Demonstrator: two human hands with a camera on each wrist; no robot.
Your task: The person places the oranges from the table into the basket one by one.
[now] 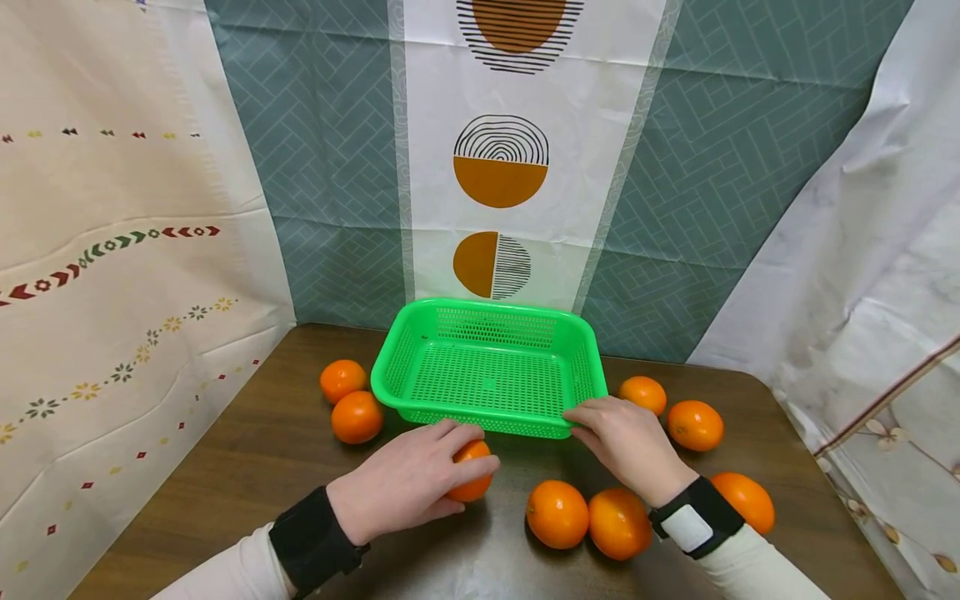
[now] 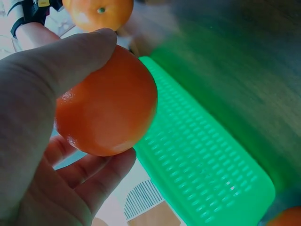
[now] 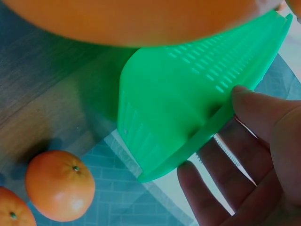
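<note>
Backdrop cloth (image 1: 330,167): hangs behind the table (image 1: 225,483) in grey-green panels, with a white middle strip bearing brown-and-black discs.
Left cloth (image 1: 112,317): hangs creased, cream, crossed by small coloured patterns.
Right cloth (image 1: 862,250): hangs paler, wrinkled, with a faint floral print low down.
Table: shows dark brown wood grain, flat, with a sheen toward the near side; likely to let round fruit roll.
Green basket (image 1: 487,375): stands toward the back of the table. Looks thin-walled and perforated; probably light plastic, slightly flexible, easy to slide; best taken by the rim.
Right hand (image 1: 626,442): pinches the rim at the near right corner, thumb and fingers on opposite sides.
Left hand (image 1: 405,487): grips the held orange (image 1: 474,483) between thumb and curled fingers.
Loose oranges (image 1: 557,514): lie two left of the basket, two right, two in front side by side, one farther right and nearer.
Held orange: sits just before the basket's near wall; cannot tell if touching the table. Probably firm, fairly weighty, smooth and somewhat slippery, prone to bruising; best cupped round the widest part.
</note>
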